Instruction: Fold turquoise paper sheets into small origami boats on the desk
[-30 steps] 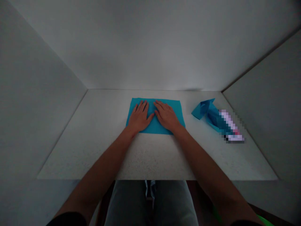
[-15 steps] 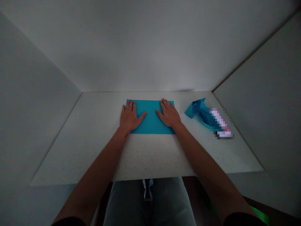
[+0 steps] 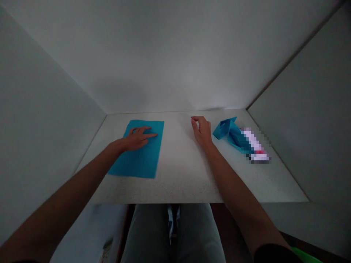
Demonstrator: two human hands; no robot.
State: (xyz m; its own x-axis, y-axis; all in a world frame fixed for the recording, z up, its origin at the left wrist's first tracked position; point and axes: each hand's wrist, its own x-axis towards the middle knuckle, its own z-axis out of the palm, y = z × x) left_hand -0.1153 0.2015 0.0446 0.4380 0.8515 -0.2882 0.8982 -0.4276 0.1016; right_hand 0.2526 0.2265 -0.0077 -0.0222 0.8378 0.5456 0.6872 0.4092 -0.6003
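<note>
- Blue sheet [image 3: 137, 164] lies flat on the left part of the white table [image 3: 178, 157], its longer sides running from the far side toward the person; its near edge sits a little in from the table's front edge; its near right corner looks slightly blurred.
- Left hand [image 3: 137, 140] is over the middle of the blue sheet, back upward, fingers spread and pointing to the right; it is relaxed and grips nothing; whether the whole palm presses on the sheet, I cannot tell; the forearm crosses the sheet's left edge.
- Right hand [image 3: 202, 130] is well apart from the sheet, over the table between it and the folded blue piece [image 3: 237, 137]; its fingers curl loosely toward the thumb with a gap between, released; whether it touches the table, I cannot tell.
- Folded blue piece stands creased and uneven just beside the right hand, on its right; 1 pixelated item [image 3: 253, 140], whitish with some pink, adjoins its right end, its details hidden.
- Back wall [image 3: 175, 73] rises behind the table; below the front edge show 2 trouser legs [image 3: 149, 233]; something green [image 3: 304, 255] shows at lower right, near the dark sleeve [image 3: 272, 253].
</note>
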